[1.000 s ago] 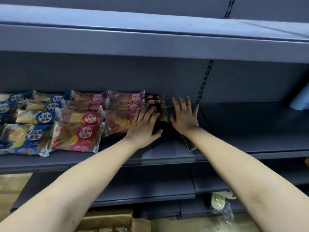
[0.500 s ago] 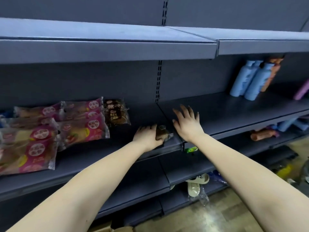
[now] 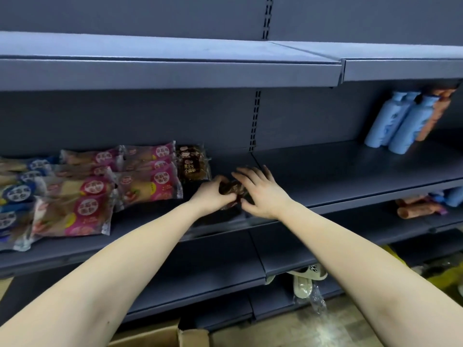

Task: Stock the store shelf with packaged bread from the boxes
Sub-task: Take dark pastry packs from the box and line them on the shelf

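A dark brown bread packet (image 3: 231, 190) lies on the grey middle shelf (image 3: 338, 181), near its front edge. My left hand (image 3: 209, 194) grips its left end with curled fingers. My right hand (image 3: 260, 190) rests on its right side, fingers spread over it and thumb tucked beside it. Just behind them a stack of dark brown bread packets (image 3: 193, 164) leans toward the back panel. Left of that lie pink bread packets (image 3: 147, 181), then blue bread packets (image 3: 17, 194) at the far left. A cardboard box (image 3: 160, 336) shows at the bottom edge.
Pale blue bottles (image 3: 398, 123) and orange bottles (image 3: 437, 113) stand at the shelf's right end. Orange tubes (image 3: 416, 209) lie on the shelf below. Beige slippers (image 3: 304, 281) in clear plastic sit on the lowest shelf. An upper shelf (image 3: 170, 71) overhangs the working shelf.
The view has swung right and then back a little. My left hand curled round one dark packet and carried it back toward the stack; my right hand came off the shelf onto it.
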A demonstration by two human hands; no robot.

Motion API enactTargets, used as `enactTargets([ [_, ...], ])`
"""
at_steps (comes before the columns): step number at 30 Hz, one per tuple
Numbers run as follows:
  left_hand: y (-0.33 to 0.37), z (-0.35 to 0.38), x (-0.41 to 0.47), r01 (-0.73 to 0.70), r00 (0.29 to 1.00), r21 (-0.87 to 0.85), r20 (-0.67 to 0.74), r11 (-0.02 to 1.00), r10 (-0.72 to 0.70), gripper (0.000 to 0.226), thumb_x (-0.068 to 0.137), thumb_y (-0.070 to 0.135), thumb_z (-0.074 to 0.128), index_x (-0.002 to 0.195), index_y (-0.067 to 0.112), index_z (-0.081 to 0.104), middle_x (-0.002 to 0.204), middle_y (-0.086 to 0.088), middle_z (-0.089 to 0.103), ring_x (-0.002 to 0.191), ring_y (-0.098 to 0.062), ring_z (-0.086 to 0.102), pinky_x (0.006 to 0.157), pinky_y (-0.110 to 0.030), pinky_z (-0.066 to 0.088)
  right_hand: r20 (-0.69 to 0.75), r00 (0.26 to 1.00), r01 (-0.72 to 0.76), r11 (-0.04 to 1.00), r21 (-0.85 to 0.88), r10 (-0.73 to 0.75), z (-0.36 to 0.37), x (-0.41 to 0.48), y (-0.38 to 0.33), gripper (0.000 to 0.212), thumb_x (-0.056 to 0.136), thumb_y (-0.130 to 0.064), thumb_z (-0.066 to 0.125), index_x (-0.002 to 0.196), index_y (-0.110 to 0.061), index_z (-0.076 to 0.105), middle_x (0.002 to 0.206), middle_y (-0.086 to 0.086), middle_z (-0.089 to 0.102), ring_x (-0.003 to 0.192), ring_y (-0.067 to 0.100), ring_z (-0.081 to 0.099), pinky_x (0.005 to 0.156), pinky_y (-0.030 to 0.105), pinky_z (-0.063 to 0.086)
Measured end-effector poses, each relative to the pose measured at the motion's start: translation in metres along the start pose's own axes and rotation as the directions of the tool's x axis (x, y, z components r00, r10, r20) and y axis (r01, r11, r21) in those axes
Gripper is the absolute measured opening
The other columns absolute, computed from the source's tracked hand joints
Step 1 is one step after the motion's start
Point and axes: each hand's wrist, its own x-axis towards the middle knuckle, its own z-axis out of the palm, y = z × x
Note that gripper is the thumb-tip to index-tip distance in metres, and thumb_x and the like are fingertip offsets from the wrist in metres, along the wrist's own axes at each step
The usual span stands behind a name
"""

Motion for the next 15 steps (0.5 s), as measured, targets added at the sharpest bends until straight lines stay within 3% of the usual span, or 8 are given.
enactTargets([
  [2, -0.008, -0.008, -0.003, 0.02, 1.0, -0.047, -0.018, 0.999, -0.021, 0.043, 0.081, 0.039, 0.063, 0.117, 0.016, 0.056, 0.106, -0.001, 0.064, 0.099, -0.018, 0.06, 0.08, -0.03, 0.047, 0.004, 0.997, 0.073, 0.996, -0.043, -0.073, 0.004, 0.003, -0.006, 0.069, 0.076, -0.034, 0.06, 0.14, -0.013, 0.044, 0.139, 0.01, 0.049, 0.129, 0.032, 0.045, 0.106, 0.061, 0.027],
  [4, -0.013, -0.016, -0.009, 0.023, 0.999, -0.068, 0.025, 0.997, -0.022, 0.043, 0.081, 0.045, 0.061, 0.114, 0.018, 0.059, 0.109, 0.0, 0.065, 0.103, -0.018, 0.06, 0.087, -0.032, 0.048, -0.031, 0.995, 0.097, 0.993, -0.069, -0.1, 0.008, 0.008, -0.012, 0.067, 0.069, -0.024, 0.074, 0.131, -0.011, 0.054, 0.124, 0.012, 0.06, 0.117, 0.032, 0.057, 0.1, 0.06, 0.036],
  [8, -0.021, -0.027, -0.024, 0.029, 0.998, -0.11, 0.065, 0.994, -0.022, 0.044, 0.088, 0.047, 0.06, 0.123, 0.02, 0.058, 0.119, 0.004, 0.062, 0.11, -0.013, 0.056, 0.095, -0.028, 0.043, -0.1, 0.989, 0.106, 0.994, -0.011, -0.106, 0.015, 0.016, -0.024, 0.046, 0.067, -0.014, 0.077, 0.111, -0.006, 0.064, 0.092, 0.011, 0.066, 0.083, 0.032, 0.067, 0.095, 0.051, 0.046],
  [12, -0.025, -0.04, -0.037, 0.03, 0.998, -0.19, -0.044, 0.981, -0.039, 0.031, 0.095, 0.036, 0.052, 0.121, 0.02, 0.059, 0.119, -0.001, 0.063, 0.111, -0.015, 0.055, 0.088, -0.023, 0.038, -0.045, 0.999, 0.007, 0.999, 0.034, -0.006, 0.01, 0.018, -0.035, 0.044, 0.09, -0.024, 0.058, 0.128, -0.005, 0.052, 0.112, 0.016, 0.063, 0.104, 0.035, 0.06, 0.112, 0.041, 0.028],
  [15, -0.03, -0.048, -0.046, -0.006, 0.993, -0.173, -0.116, 0.985, -0.014, 0.034, 0.093, 0.039, 0.056, 0.12, 0.019, 0.058, 0.115, -0.001, 0.064, 0.107, -0.015, 0.057, 0.087, -0.025, 0.04, -0.018, 0.995, -0.092, 0.985, 0.143, 0.095, 0.0, 0.019, -0.045, 0.056, 0.092, -0.032, 0.053, 0.142, -0.012, 0.037, 0.12, 0.014, 0.062, 0.112, 0.033, 0.056, 0.106, 0.038, 0.032],
])
